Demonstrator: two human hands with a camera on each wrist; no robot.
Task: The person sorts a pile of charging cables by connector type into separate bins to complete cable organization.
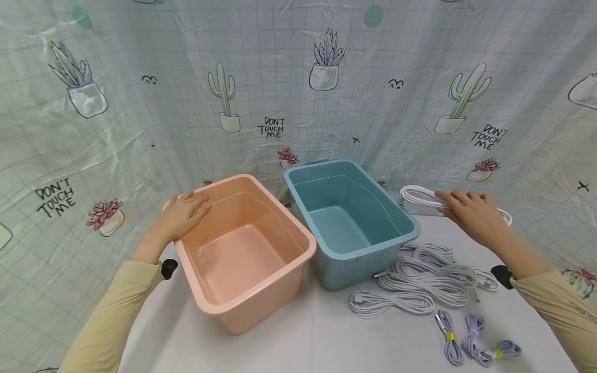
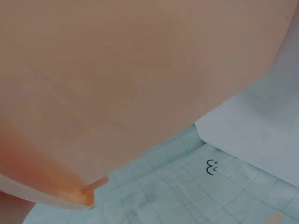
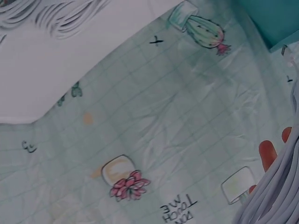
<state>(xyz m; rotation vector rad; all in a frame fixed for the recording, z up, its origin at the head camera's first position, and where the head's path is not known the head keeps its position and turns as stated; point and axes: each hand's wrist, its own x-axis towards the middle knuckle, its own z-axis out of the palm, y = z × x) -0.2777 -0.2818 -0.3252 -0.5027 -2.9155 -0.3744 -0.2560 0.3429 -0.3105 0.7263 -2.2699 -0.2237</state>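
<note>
My left hand [image 1: 184,215] grips the left rim of a peach plastic bin [image 1: 252,305], its fingers over the edge; the bin's outer wall [image 2: 140,84] fills most of the left wrist view. To the right, my right hand [image 1: 475,212] holds a coiled white cable [image 1: 417,196] up near the back edge of the table. In the right wrist view, fingertips [image 3: 267,156] show beside the cable's strands [image 3: 275,191]. A blue-green bin [image 1: 364,267] stands between the two hands, next to the peach one. Both bins have bare floors.
Several coiled white cables [image 1: 424,282] lie on the white table right of the blue-green bin. Nearer the front are smaller pale purple cable bundles [image 1: 449,342], some with yellow ties. A patterned curtain [image 1: 289,93] hangs behind the table and along its sides.
</note>
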